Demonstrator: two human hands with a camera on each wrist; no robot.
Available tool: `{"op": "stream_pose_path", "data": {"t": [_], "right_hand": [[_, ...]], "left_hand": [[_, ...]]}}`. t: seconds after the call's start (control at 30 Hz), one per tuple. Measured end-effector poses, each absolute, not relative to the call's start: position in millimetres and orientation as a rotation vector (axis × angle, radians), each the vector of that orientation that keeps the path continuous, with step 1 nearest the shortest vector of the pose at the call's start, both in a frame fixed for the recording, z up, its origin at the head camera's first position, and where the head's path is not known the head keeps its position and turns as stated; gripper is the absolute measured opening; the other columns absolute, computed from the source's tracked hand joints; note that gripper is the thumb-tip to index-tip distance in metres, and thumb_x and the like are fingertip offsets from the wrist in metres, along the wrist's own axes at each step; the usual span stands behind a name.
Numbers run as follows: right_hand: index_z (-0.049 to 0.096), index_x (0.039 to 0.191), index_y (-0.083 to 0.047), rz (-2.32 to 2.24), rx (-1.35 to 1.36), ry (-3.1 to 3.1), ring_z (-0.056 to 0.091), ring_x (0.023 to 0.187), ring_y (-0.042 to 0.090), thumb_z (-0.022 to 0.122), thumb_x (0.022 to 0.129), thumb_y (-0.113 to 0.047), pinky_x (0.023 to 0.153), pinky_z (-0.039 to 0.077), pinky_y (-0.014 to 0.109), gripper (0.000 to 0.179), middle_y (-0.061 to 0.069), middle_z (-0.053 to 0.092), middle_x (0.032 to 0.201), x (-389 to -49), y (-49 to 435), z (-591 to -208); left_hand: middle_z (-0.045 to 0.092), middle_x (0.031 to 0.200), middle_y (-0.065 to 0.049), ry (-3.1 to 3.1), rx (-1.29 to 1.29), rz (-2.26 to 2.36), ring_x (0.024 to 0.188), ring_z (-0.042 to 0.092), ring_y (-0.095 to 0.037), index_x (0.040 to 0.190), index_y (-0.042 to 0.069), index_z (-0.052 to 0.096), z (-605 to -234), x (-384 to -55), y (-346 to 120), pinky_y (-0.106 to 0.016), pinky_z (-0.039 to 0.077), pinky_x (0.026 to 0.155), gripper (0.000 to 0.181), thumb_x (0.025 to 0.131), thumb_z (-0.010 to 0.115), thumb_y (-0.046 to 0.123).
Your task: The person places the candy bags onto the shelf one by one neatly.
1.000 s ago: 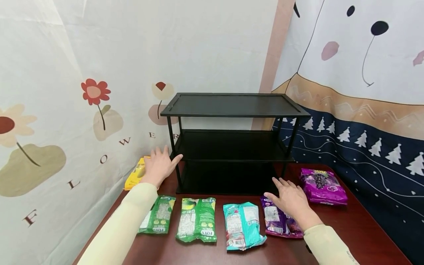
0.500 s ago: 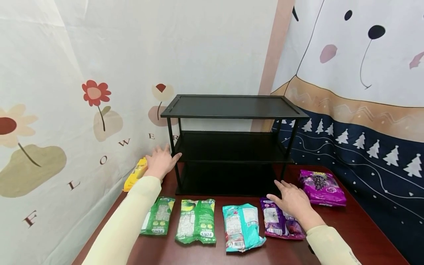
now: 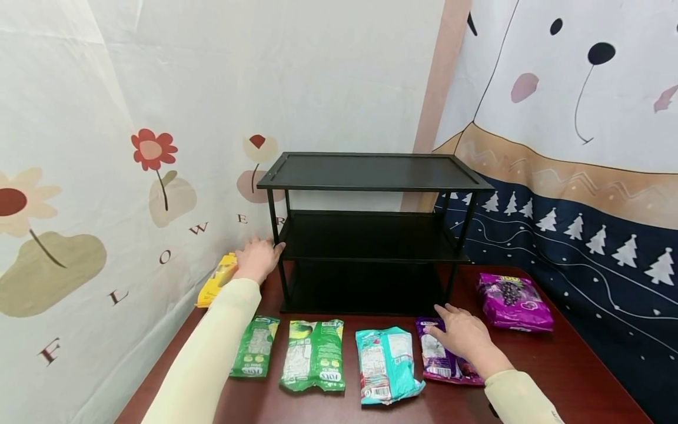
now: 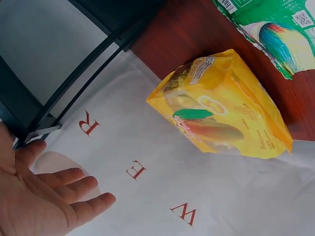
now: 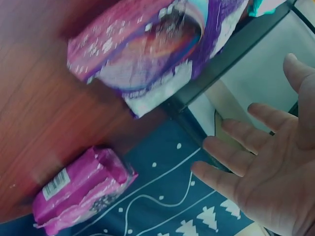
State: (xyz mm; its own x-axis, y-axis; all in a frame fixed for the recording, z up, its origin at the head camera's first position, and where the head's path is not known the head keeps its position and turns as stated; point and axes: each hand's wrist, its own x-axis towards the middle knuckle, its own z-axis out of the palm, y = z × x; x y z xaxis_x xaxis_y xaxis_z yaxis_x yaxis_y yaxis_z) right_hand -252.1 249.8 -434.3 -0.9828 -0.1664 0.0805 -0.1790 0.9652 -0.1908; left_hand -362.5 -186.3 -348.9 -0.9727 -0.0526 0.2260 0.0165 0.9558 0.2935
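Observation:
A black shelf (image 3: 365,235) with stacked trays stands at the back of the table. My left hand (image 3: 258,259) is at its left front post, fingers spread and holding nothing; in the left wrist view this hand (image 4: 54,194) has a fingertip right at the frame's corner. The yellow bag (image 4: 221,110) with a mango picture lies beside it. My right hand (image 3: 466,338), palm down with fingers extended, overlaps the dark purple bag (image 3: 435,353) near the shelf's right front foot. In the right wrist view, the right hand (image 5: 266,172) shows a bare palm.
Two green bags (image 3: 313,356) and a turquoise bag (image 3: 389,365) lie in a row before the shelf. A bright purple bag with grapes (image 3: 514,301) lies at the right. Printed cloth (image 3: 339,76) hangs close behind the table (image 3: 572,377).
My left hand has shifted slightly right against the post, its fingers lower. My right hand has come down a little toward the table. The bags and shelf stay put.

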Motion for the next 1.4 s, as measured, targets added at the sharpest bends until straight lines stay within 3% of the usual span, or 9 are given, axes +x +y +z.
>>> {"op": "stream_pose_path", "data": {"t": [0.17,0.67,0.9,1.07,1.4], "right_hand": [[0.054,0.137,0.003,0.281,0.209,-3.112,0.044,0.127,0.054,0.065,0.094,-0.043,0.101,0.037,0.064,0.064,0.033,0.049,0.139,-252,240,-441],[0.062,0.120,0.011,0.086,0.093,-3.137,0.056,0.113,0.050,0.067,0.093,-0.040,0.096,0.044,0.058,0.058,0.034,0.057,0.125,-248,208,-451],[0.069,0.113,0.005,0.058,0.054,-3.151,0.062,0.102,0.046,0.069,0.090,-0.043,0.086,0.050,0.058,0.053,0.030,0.063,0.111,-246,205,-458],[0.066,0.110,0.010,0.057,0.033,-3.162,0.063,0.096,0.046,0.073,0.087,-0.042,0.083,0.051,0.057,0.058,0.030,0.063,0.105,-246,206,-465],[0.058,0.118,0.020,0.026,-0.011,-3.103,0.064,0.089,0.047,0.076,0.085,-0.043,0.076,0.053,0.055,0.073,0.038,0.058,0.113,-247,203,-476]], "left_hand": [[0.054,0.113,-0.028,-2.871,0.025,-0.503,0.109,0.051,-0.047,0.113,-0.001,0.064,-351,-367,-188,-0.068,0.038,0.092,0.048,0.106,0.041,0.040],[0.060,0.109,-0.028,-2.857,-0.032,-0.562,0.106,0.056,-0.046,0.108,-0.002,0.062,-353,-370,-191,-0.061,0.044,0.091,0.041,0.108,0.040,0.032],[0.061,0.106,-0.026,-2.872,-0.026,-0.580,0.104,0.057,-0.045,0.103,-0.001,0.061,-350,-371,-191,-0.059,0.044,0.091,0.039,0.108,0.040,0.032],[0.063,0.103,-0.024,-2.880,-0.013,-0.601,0.100,0.058,-0.042,0.100,0.001,0.061,-350,-372,-190,-0.058,0.045,0.090,0.039,0.108,0.040,0.033],[0.064,0.100,-0.021,-2.886,-0.012,-0.623,0.096,0.058,-0.039,0.099,0.001,0.061,-351,-373,-190,-0.054,0.046,0.088,0.039,0.108,0.039,0.032]]}}
